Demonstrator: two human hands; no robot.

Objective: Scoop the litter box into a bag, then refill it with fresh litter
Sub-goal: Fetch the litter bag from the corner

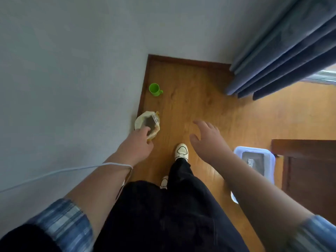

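Head view, looking down at a wooden floor beside a grey wall. The left hand, left of centre, reaches to an open cream bag standing against the wall; its fingers are curled at the bag's near rim, apparently pinching the edge, though the contact itself is partly hidden. The bag's mouth shows dark grey contents, probably litter. The right hand, centre frame, hangs spread and empty above the floor. The litter box, a pale blue tray with grey fill, lies at the right edge, well apart from the bag and partly behind the right forearm. A green cup stands near the wall, above the bag.

Judged step: taking up the bag. Advice: grip the rim firmly, support the base with the free hand, keep the mouth upright while carrying.

No brand, label or writing can be read; the bag's yellow print is blurred.
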